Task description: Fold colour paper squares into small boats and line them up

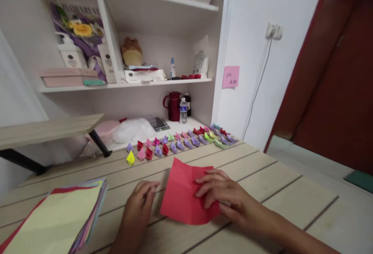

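A red sheet of paper [183,192] with crossing crease lines is tilted a little above the slatted table, its surface slightly bent. My right hand [223,192] grips its right edge, with fingers over the front and the thumb low at the edge. To the left of the sheet, apart from it, is my left hand [141,199], its fingers curled and thumb close to the index finger; nothing shows in it. Behind the sheet, several small folded paper boats [165,150] in red, pink, purple, yellow and green stand in rows along the table's back edge.
A stack of coloured paper [55,215], pale yellow on top, lies at the left front. Behind it a small raised wooden shelf [52,129] stands on black legs. A dark red jug [174,106] and a water bottle [183,111] stand in the white shelving at the back.
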